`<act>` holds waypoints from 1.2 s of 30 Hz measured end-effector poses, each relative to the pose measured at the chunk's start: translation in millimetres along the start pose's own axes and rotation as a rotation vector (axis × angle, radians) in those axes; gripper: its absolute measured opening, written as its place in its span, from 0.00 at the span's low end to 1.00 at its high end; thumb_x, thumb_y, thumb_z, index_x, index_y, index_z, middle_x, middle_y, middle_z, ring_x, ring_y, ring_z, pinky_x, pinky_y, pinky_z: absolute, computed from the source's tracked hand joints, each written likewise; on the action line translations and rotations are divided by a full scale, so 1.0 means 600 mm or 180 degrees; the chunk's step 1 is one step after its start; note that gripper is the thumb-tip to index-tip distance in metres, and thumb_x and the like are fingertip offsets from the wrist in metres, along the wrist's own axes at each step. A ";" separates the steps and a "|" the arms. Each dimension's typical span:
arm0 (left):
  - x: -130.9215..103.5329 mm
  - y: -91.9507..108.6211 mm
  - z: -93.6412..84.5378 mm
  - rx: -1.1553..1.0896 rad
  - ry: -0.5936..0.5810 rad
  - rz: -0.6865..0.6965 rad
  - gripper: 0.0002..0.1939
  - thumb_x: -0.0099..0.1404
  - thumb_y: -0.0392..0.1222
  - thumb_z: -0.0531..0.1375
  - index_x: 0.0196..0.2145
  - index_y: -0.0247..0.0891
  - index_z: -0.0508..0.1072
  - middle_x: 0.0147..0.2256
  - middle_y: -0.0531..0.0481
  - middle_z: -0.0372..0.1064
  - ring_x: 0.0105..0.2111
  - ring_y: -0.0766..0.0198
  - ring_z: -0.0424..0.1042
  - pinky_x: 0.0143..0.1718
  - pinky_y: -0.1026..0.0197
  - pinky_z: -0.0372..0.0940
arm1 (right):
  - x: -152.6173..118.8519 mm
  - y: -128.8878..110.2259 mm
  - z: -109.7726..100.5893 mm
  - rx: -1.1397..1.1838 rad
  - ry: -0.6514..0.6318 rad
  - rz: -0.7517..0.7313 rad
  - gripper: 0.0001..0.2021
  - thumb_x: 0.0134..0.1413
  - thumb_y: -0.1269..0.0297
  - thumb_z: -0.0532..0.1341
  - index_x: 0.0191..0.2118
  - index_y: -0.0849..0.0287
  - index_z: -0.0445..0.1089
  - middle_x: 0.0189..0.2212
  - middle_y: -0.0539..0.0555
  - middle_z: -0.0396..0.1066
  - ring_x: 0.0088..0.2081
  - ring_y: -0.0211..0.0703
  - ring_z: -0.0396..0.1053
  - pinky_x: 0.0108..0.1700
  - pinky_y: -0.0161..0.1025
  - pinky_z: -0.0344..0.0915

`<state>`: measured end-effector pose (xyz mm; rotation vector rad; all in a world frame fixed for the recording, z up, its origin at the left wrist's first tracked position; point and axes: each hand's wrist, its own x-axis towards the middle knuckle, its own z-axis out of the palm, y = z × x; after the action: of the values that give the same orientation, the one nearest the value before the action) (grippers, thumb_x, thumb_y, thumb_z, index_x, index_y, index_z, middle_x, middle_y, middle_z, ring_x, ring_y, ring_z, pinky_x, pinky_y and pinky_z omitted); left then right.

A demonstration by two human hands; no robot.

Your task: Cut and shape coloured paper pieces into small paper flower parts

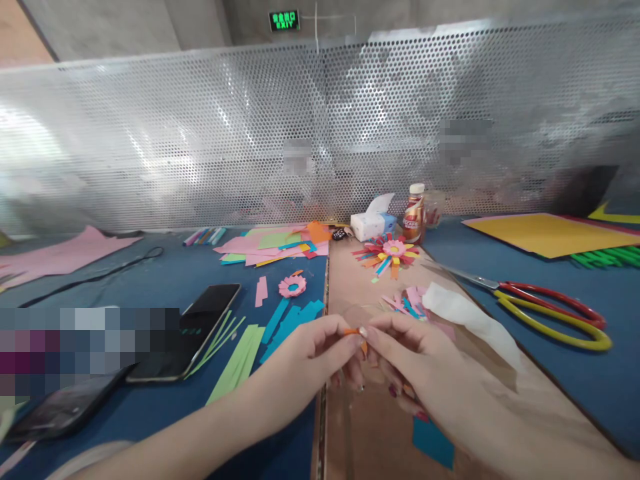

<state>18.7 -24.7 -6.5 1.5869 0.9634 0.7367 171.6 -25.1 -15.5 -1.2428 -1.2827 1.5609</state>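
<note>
My left hand and my right hand meet over the brown strip of the table. Between their fingertips is a small orange paper piece, pinched from both sides and partly hidden by the fingers. Left of my left hand lie blue paper strips and green paper strips. A pink paper ring with a blue centre sits beyond them. Farther back is a multicoloured paper flower. A blue paper piece lies below my right hand.
Red and yellow scissors lie at the right, near a crumpled white tissue. Two phones rest at the left. A tissue box, a bottle and coloured paper stand or lie before a perforated metal screen.
</note>
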 end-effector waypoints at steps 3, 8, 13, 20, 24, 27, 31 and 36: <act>0.000 0.001 -0.001 -0.0132 -0.0031 -0.0034 0.11 0.62 0.45 0.50 0.26 0.37 0.63 0.21 0.56 0.64 0.23 0.70 0.62 0.26 0.67 0.56 | 0.000 0.000 -0.001 -0.0009 -0.0045 -0.0091 0.09 0.49 0.58 0.56 0.26 0.58 0.64 0.08 0.40 0.51 0.09 0.25 0.45 0.07 0.21 0.45; -0.001 0.002 -0.004 -0.0248 -0.0042 -0.0008 0.12 0.62 0.45 0.50 0.26 0.37 0.64 0.21 0.55 0.64 0.23 0.71 0.62 0.27 0.67 0.56 | -0.001 -0.004 -0.001 -0.0198 0.0048 -0.0140 0.13 0.50 0.55 0.53 0.24 0.59 0.62 0.12 0.42 0.55 0.10 0.26 0.49 0.08 0.23 0.49; -0.001 0.003 -0.003 -0.0248 -0.0029 0.0009 0.11 0.62 0.44 0.50 0.26 0.37 0.64 0.21 0.55 0.64 0.23 0.71 0.62 0.27 0.67 0.56 | -0.006 -0.006 -0.001 -0.0253 0.0016 -0.0126 0.13 0.50 0.55 0.52 0.25 0.58 0.62 0.12 0.43 0.55 0.10 0.27 0.49 0.08 0.24 0.49; -0.002 0.002 -0.002 -0.0147 -0.0024 0.0015 0.11 0.62 0.44 0.50 0.26 0.37 0.64 0.21 0.56 0.64 0.23 0.71 0.62 0.27 0.67 0.56 | -0.004 -0.004 0.000 -0.0228 0.0007 -0.0109 0.09 0.49 0.57 0.54 0.28 0.57 0.63 0.10 0.41 0.53 0.09 0.26 0.48 0.08 0.23 0.48; -0.002 0.002 -0.001 -0.0166 -0.0028 -0.0016 0.10 0.62 0.43 0.50 0.26 0.37 0.64 0.21 0.56 0.64 0.23 0.71 0.62 0.27 0.67 0.56 | -0.002 -0.004 0.000 -0.0185 0.0061 -0.0025 0.09 0.50 0.58 0.54 0.27 0.58 0.63 0.10 0.41 0.53 0.10 0.26 0.49 0.08 0.22 0.48; -0.002 0.002 -0.001 -0.0157 -0.0017 -0.0041 0.10 0.61 0.44 0.50 0.26 0.37 0.63 0.21 0.57 0.64 0.23 0.70 0.63 0.27 0.67 0.56 | -0.003 -0.006 0.000 -0.0143 0.0092 0.0095 0.09 0.49 0.58 0.55 0.28 0.58 0.64 0.10 0.41 0.53 0.09 0.26 0.48 0.08 0.23 0.48; -0.003 0.003 -0.002 -0.0064 0.0009 -0.0083 0.10 0.61 0.44 0.50 0.26 0.38 0.64 0.22 0.57 0.64 0.23 0.70 0.63 0.27 0.67 0.56 | -0.007 -0.011 0.003 -0.0114 0.0079 0.0167 0.09 0.49 0.57 0.55 0.28 0.58 0.63 0.10 0.41 0.54 0.10 0.25 0.48 0.09 0.23 0.47; -0.002 0.003 -0.002 -0.0003 -0.0022 -0.0091 0.09 0.61 0.44 0.50 0.28 0.37 0.65 0.22 0.56 0.64 0.24 0.70 0.62 0.28 0.67 0.56 | -0.006 -0.007 0.004 -0.0152 0.0017 0.0209 0.10 0.49 0.55 0.55 0.29 0.58 0.61 0.12 0.43 0.58 0.11 0.26 0.50 0.09 0.23 0.48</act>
<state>17.7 -25.1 -4.6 1.5708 0.9787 0.7114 170.3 -28.3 -10.3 -1.3305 -1.2943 1.5801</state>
